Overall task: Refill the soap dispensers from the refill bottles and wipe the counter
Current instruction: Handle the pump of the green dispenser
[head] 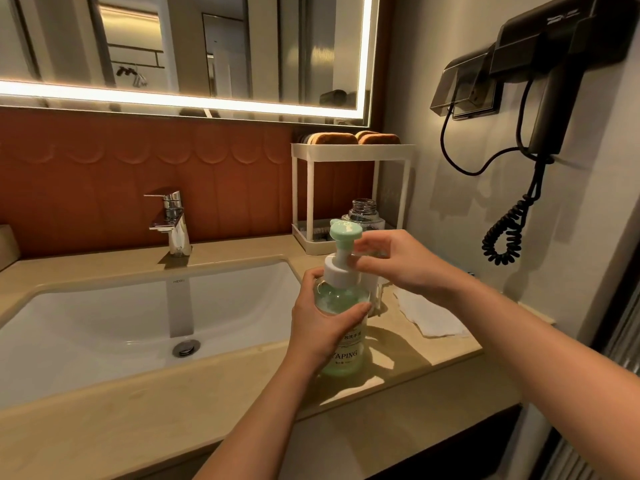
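The left hand (317,329) wrapped its fingers round the green dispenser (341,303), bracing it. The right hand (398,261) pinched the pump collar (337,273) between its fingers, likely for twisting.

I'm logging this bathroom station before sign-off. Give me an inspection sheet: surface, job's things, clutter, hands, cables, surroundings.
Surface: beige counter with an inset white sink.
Job's things: green dispenser upright on the counter, pump in place; clear bottle behind it, uncapped; white cloth lying to the right.
Clutter: white rack with brown towels on top.
Hands: left hand grips the dispenser's body; right hand pinches its pump collar.
Cables: coiled cord hangs from the wall hair dryer.
Surroundings: faucet, lit mirror.
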The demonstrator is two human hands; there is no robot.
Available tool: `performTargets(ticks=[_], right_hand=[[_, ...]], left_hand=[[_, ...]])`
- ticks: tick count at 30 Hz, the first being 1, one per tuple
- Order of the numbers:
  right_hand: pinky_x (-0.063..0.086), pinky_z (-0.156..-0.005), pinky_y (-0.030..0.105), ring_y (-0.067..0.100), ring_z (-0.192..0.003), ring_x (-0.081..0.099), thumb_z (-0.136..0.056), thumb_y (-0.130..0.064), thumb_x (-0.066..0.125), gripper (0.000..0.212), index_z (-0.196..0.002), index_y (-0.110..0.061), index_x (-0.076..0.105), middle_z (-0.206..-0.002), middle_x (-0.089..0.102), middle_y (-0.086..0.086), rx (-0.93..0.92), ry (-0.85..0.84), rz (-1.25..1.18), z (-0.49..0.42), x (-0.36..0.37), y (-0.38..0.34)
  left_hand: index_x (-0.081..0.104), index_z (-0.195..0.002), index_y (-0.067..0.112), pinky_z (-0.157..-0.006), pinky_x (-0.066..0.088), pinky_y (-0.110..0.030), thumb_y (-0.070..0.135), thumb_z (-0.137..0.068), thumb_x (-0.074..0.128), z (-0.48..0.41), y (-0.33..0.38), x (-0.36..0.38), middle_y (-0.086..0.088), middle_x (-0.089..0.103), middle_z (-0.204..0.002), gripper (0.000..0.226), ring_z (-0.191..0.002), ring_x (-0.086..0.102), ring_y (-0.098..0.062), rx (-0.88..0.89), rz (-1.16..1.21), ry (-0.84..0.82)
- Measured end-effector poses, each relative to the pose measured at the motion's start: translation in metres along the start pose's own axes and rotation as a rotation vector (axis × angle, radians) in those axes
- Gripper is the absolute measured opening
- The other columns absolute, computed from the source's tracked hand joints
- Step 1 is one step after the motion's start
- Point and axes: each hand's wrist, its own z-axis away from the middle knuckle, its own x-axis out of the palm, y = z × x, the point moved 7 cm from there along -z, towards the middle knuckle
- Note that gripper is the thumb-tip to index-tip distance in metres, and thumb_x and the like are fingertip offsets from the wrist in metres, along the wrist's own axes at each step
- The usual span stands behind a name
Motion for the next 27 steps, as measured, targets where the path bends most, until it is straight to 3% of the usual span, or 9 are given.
performTargets(ticks=[3,6,9,12,16,19,22,24,27], right_hand=[[0.03,-0.11,0.038,0.01,-0.127,0.042,-0.064,-0.033,0.073,0.069,-0.127,-0.029,0.044,-0.136,0.048,-0.005,0.052,-0.129,-0.076,-0.009,0.004,0.002],[0.02,-0.111,0.036,0.007,-0.127,0.033,-0.066,-0.023,0.078,0.09,-0.14,-0.03,0.028,-0.145,0.034,-0.005,0.104,-0.224,-0.176,-0.018,0.011,0.005],[0.028,-0.104,0.027,0.003,-0.117,0.045,-0.077,-0.007,0.068,0.073,-0.138,-0.026,0.033,-0.135,0.046,-0.008,0.11,-0.281,-0.293,-0.024,0.022,0.005],[0.044,-0.09,0.019,0.003,-0.113,0.056,-0.086,-0.005,0.056,0.045,-0.127,-0.023,0.047,-0.121,0.061,-0.011,0.064,-0.287,-0.33,-0.023,0.035,0.003],[0.046,-0.088,0.021,0.007,-0.106,0.063,-0.088,-0.013,0.057,0.026,-0.113,-0.02,0.061,-0.106,0.07,-0.006,0.026,-0.154,-0.286,-0.016,0.033,-0.002],[0.045,-0.088,0.026,0.007,-0.1,0.064,-0.09,-0.02,0.057,0.023,-0.113,-0.021,0.062,-0.101,0.07,-0.008,0.041,-0.059,-0.214,-0.012,0.033,-0.002],[0.04,-0.099,0.032,0.01,-0.112,0.056,-0.094,-0.015,0.049,0.028,-0.12,-0.022,0.056,-0.114,0.066,-0.007,0.092,-0.057,-0.295,-0.005,0.032,0.002],[0.036,-0.101,0.027,0.007,-0.118,0.051,-0.095,-0.009,0.043,0.031,-0.121,-0.024,0.053,-0.124,0.06,-0.007,0.124,-0.101,-0.375,0.004,0.028,0.007],[0.04,-0.092,0.015,-0.002,-0.114,0.052,-0.095,-0.012,0.045,0.032,-0.123,-0.026,0.052,-0.123,0.058,-0.014,0.062,-0.145,-0.206,0.015,0.022,0.008]], left_hand=[[0.048,-0.107,0.026,-0.079,0.048,-0.023,0.019,-0.067,0.082,0.001,0.001,0.0,0.005,0.061,-0.103,0.053,-0.096,0.06,-0.012,-0.005,-0.002,-0.003],[0.046,-0.108,0.028,-0.081,0.049,-0.025,0.02,-0.068,0.081,0.001,0.001,0.002,0.008,0.06,-0.104,0.054,-0.098,0.059,-0.01,-0.015,-0.016,-0.018],[0.046,-0.105,0.034,-0.08,0.049,-0.022,0.034,-0.059,0.082,0.0,0.0,0.001,0.012,0.06,-0.103,0.058,-0.096,0.059,-0.005,-0.018,-0.023,-0.014],[0.045,-0.103,0.038,-0.082,0.049,-0.023,0.05,-0.049,0.072,0.0,0.0,0.001,0.014,0.06,-0.104,0.061,-0.097,0.058,-0.004,-0.024,-0.025,-0.008],[0.042,-0.11,0.036,-0.089,0.048,-0.029,0.032,-0.059,0.08,-0.002,-0.002,0.002,0.014,0.058,-0.107,0.064,-0.102,0.057,-0.008,-0.041,-0.027,-0.018],[0.039,-0.115,0.035,-0.09,0.045,-0.027,0.018,-0.068,0.079,-0.002,-0.002,0.002,0.016,0.055,-0.109,0.064,-0.105,0.055,-0.008,-0.039,-0.024,-0.037],[0.043,-0.108,0.037,-0.082,0.046,-0.022,0.029,-0.06,0.079,-0.001,0.002,0.002,0.014,0.058,-0.106,0.06,-0.099,0.057,-0.006,-0.016,-0.02,-0.052],[0.045,-0.103,0.037,-0.078,0.047,-0.018,0.04,-0.054,0.075,-0.001,0.002,0.001,0.013,0.059,-0.104,0.058,-0.095,0.058,-0.005,-0.008,-0.023,-0.05],[0.045,-0.102,0.036,-0.075,0.046,-0.016,0.032,-0.059,0.077,-0.001,0.001,0.001,0.012,0.059,-0.102,0.054,-0.093,0.058,-0.004,0.003,-0.018,-0.05]])
